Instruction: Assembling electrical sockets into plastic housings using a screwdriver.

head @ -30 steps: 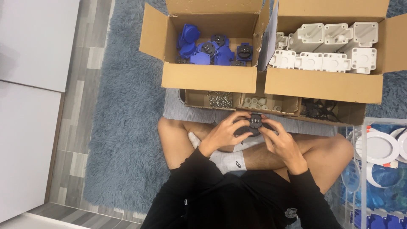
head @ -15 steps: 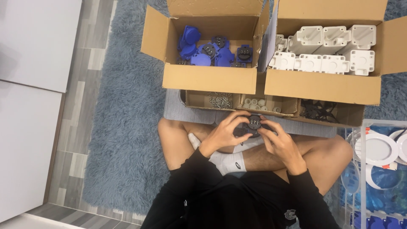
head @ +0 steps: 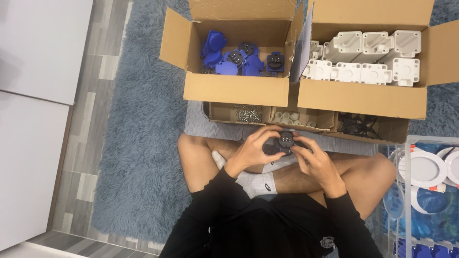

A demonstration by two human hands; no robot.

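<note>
Cardboard boxes [head: 236, 88] beyond socket insert [head: 286, 140]

The person is wearing a black long-sleeved top [head: 267, 224], occupying the lower centre of the frame. Both sleeves are extending fully to the wrists, where the cuffs are fitting closely. A small pale printed emblem [head: 327, 242] is showing on the fabric at the lower right of the garment. The left hand [head: 251, 150] and the right hand [head: 316, 162] are bare, carrying no gloves, rings or watch. The legs are uncovered at the knees and shins. A white ankle sock [head: 256, 184], bearing a small dark mark on its side, is covering one foot at centre frame.
</note>
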